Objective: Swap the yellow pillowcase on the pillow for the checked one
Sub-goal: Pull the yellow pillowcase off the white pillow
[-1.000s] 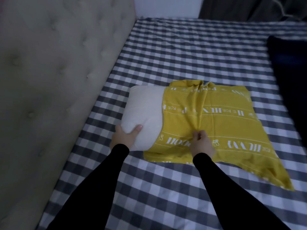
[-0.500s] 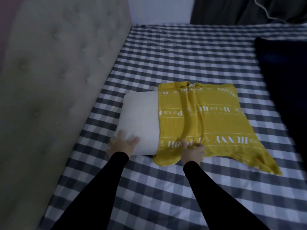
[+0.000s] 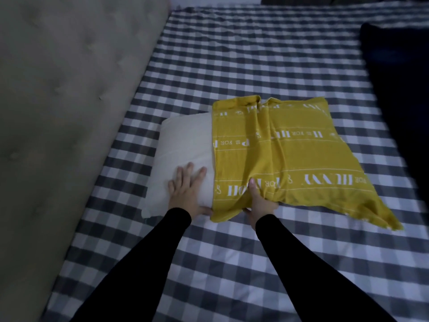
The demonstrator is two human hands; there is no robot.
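A white pillow (image 3: 183,145) lies on the bed, its left part bare and its right part still inside a yellow pillowcase (image 3: 299,154) with white lettering. The empty far end of the case lies flat and rumpled toward the right. My left hand (image 3: 185,191) presses flat on the bare near corner of the pillow, fingers spread. My right hand (image 3: 260,201) grips the near edge of the yellow case, thumb on top and fabric bunched around it. No separate checked pillowcase can be picked out.
The bed is covered by a grey and white checked sheet (image 3: 255,56). A grey tufted headboard (image 3: 60,94) runs along the left. A dark blanket or cloth (image 3: 399,94) lies at the right edge of the bed.
My left hand went from gripping the pillow's corner to pressing flat on top of it. My right hand shifted its hold to the near edge of the yellow case. More bare pillow shows.
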